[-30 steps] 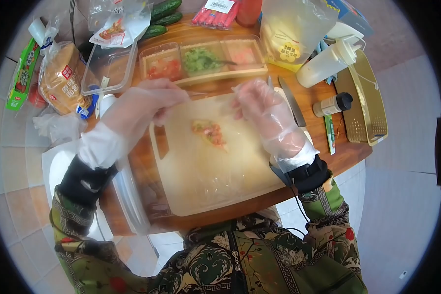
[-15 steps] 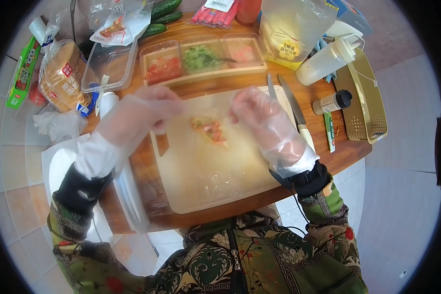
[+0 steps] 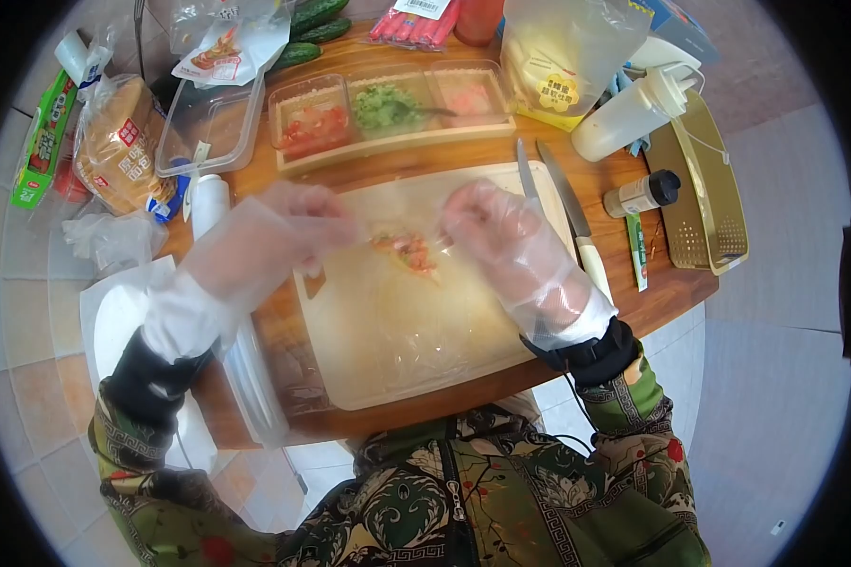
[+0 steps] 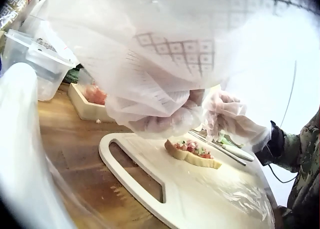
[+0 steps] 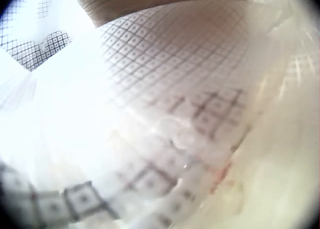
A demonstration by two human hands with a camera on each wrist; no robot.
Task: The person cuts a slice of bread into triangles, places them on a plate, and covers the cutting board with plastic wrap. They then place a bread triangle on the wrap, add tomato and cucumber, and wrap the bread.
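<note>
A bread slice point(image 3: 408, 253) topped with chopped red and green pieces lies on the pale cutting board point(image 3: 425, 369). My left hand point(image 3: 288, 227), in a loose clear plastic glove, hovers over the board's far left part, fingers bent and blurred. Across from it, my gloved right hand point(image 3: 496, 231) is raised over the far right part with its fingers curled. I cannot tell whether either hand pinches something thin and clear. In the left wrist view the slice point(image 4: 192, 154) sits just beyond the left fingertips. The right wrist view is mostly filled by glove plastic and patterned cloth. Clear wrinkled plastic point(image 4: 245, 199) lies on the board.
Behind the board stands a divided tray point(image 3: 397, 151) of chopped foods. Two knives, one with a cream handle point(image 3: 593, 265), lie along the board's right side. A squeeze bottle point(image 3: 629, 118), seasoning jar point(image 3: 643, 194) and gold basket point(image 3: 700, 198) stand right; bagged bread point(image 3: 123, 132) left.
Both hands have come slightly nearer the body, uncovering more of the chopped-food tray and the knives. The bread slice has stayed in place.
</note>
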